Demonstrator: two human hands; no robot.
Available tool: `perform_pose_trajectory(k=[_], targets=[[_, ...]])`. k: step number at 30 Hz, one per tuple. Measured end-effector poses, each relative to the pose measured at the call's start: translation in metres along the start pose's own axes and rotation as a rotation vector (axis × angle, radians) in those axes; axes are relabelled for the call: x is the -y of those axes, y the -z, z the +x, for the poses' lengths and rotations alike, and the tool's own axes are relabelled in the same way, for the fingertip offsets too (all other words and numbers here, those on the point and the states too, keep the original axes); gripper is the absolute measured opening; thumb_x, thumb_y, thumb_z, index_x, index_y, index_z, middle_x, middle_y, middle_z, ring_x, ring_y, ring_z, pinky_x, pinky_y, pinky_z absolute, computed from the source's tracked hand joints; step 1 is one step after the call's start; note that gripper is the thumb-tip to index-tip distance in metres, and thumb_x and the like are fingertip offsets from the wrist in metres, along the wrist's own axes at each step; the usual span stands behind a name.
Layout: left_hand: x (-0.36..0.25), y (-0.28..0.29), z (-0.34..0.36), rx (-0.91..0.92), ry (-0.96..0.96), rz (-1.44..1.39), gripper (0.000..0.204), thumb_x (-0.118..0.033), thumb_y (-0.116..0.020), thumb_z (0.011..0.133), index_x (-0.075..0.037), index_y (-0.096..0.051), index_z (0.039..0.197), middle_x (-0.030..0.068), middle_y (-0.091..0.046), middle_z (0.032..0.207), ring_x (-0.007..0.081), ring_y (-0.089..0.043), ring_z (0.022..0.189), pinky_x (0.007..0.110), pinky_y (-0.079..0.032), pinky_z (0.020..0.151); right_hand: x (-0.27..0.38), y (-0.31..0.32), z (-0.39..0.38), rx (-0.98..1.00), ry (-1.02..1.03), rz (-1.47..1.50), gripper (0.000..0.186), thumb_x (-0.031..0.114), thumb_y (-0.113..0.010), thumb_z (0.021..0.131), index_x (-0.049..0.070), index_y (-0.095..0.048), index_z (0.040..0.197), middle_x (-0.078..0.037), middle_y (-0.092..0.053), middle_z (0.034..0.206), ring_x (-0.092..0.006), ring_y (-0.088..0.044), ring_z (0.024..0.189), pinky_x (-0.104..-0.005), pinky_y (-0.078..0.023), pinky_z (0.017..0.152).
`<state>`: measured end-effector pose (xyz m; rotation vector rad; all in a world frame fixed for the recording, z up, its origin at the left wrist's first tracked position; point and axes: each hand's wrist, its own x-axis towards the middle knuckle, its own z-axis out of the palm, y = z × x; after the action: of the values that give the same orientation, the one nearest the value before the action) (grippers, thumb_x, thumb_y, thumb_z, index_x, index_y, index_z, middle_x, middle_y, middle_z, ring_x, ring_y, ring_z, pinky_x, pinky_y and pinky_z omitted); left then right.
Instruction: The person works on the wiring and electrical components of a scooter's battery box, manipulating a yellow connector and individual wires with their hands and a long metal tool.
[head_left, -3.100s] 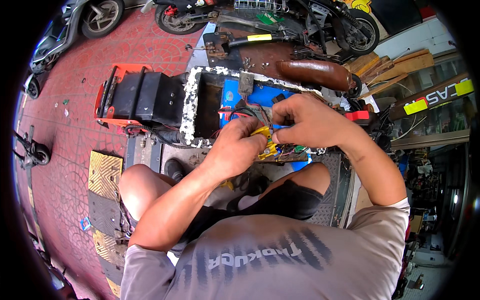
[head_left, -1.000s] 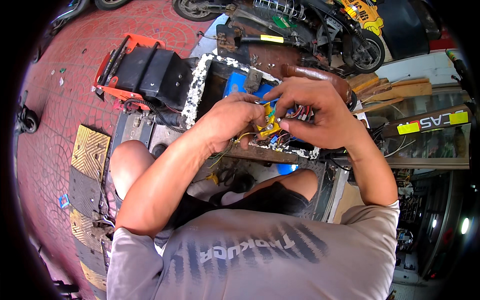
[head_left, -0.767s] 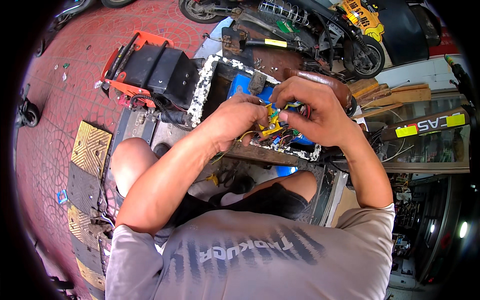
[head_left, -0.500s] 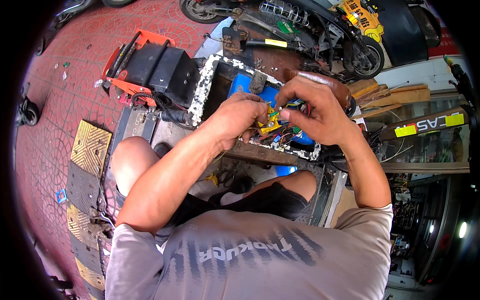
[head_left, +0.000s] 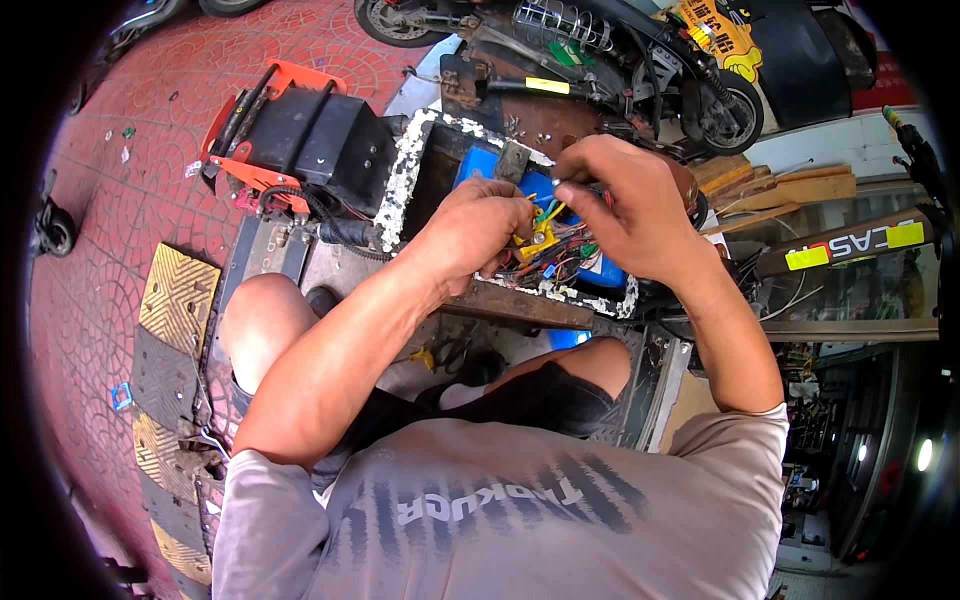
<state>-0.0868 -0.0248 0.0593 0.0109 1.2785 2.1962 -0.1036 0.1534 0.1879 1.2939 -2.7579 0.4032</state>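
Note:
In front of me a scuffed, white-flecked box point(head_left: 400, 170) holds blue packs point(head_left: 603, 268) and a tangle of coloured wires point(head_left: 560, 262). My left hand point(head_left: 468, 225) is closed on yellow and green wires, next to a yellow plastic part point(head_left: 538, 236); its fingertips are partly hidden. My right hand point(head_left: 625, 210) pinches a small silvery piece, perhaps a wire end, just above and to the right of the left fingers. A grey block point(head_left: 512, 160) sits at the box's far edge.
An orange-framed black unit point(head_left: 320, 140) lies left of the box. A scooter point(head_left: 640, 60) stands behind, near stacked wood point(head_left: 770, 185); a stem point(head_left: 840, 245) extends right. A black-and-yellow ramp point(head_left: 175, 300) lies on red paving point(head_left: 100, 280). My bent knees are below the box.
Over the last second my right hand has risen slightly, its pinched piece lifted above the yellow part, exposing more wires and blue pack. My left hand stays nearly in place.

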Motion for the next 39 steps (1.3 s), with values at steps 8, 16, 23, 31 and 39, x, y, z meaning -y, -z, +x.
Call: perform_pose_trajectory(k=[8, 16, 23, 31, 39], targets=[[-0.011, 0.002, -0.004, 0.027, 0.133, -0.011, 0.008, -0.008, -0.059, 0.083, -0.005, -0.059, 0.076, 0.0072, -0.055, 0.062, 0.0152, -0.038, 0.034, 0.03, -0.034, 0.036, -0.006, -0.014, -0.027, -0.065, -0.184, 0.067, 0.021, 0.009, -0.07, 0.097, 0.002, -0.057, 0.112, -0.016, -0.071, 0.088, -0.0295, -0.071, 0.073, -0.0375, -0.053, 0.065], [-0.01, -0.002, -0.004, 0.034, 0.108, 0.035, 0.013, -0.009, -0.06, 0.082, 0.002, -0.065, 0.078, 0.0168, -0.068, 0.07, 0.0169, -0.046, 0.04, 0.033, -0.033, 0.037, -0.006, -0.023, -0.035, -0.22, -0.855, 1.202, 0.017, 0.019, -0.062, 0.106, 0.006, -0.058, 0.114, -0.013, -0.075, 0.103, -0.0202, -0.074, 0.09, -0.0324, -0.06, 0.078], [-0.002, 0.001, 0.001, -0.023, 0.03, -0.102, 0.01, -0.004, -0.061, 0.083, 0.002, -0.065, 0.089, 0.0123, -0.063, 0.079, 0.0168, -0.05, 0.046, 0.029, -0.035, 0.037, 0.002, -0.038, -0.045, -0.332, -0.689, 1.057, 0.017, 0.013, -0.064, 0.103, 0.002, -0.058, 0.114, -0.013, -0.076, 0.101, -0.0147, -0.071, 0.09, -0.0277, -0.056, 0.081], [-0.006, 0.001, -0.004, 0.051, 0.009, -0.147, 0.005, -0.003, -0.06, 0.082, -0.002, -0.061, 0.077, 0.0066, -0.056, 0.075, 0.0135, -0.044, 0.046, 0.027, -0.033, 0.037, 0.015, -0.026, -0.037, -0.24, -0.45, 0.522, 0.011, 0.004, -0.07, 0.094, -0.001, -0.063, 0.101, -0.009, -0.073, 0.089, -0.0153, -0.068, 0.078, -0.0322, -0.054, 0.071], [-0.008, 0.001, -0.005, 0.092, 0.007, -0.122, 0.005, -0.001, -0.061, 0.083, 0.001, -0.063, 0.087, 0.0066, -0.059, 0.077, 0.0123, -0.048, 0.047, 0.026, -0.035, 0.038, 0.018, 0.001, -0.005, 0.069, -0.159, 0.204, 0.012, 0.004, -0.072, 0.079, 0.002, -0.068, 0.09, -0.014, -0.07, 0.086, -0.0334, -0.07, 0.077, -0.0404, -0.054, 0.068]])
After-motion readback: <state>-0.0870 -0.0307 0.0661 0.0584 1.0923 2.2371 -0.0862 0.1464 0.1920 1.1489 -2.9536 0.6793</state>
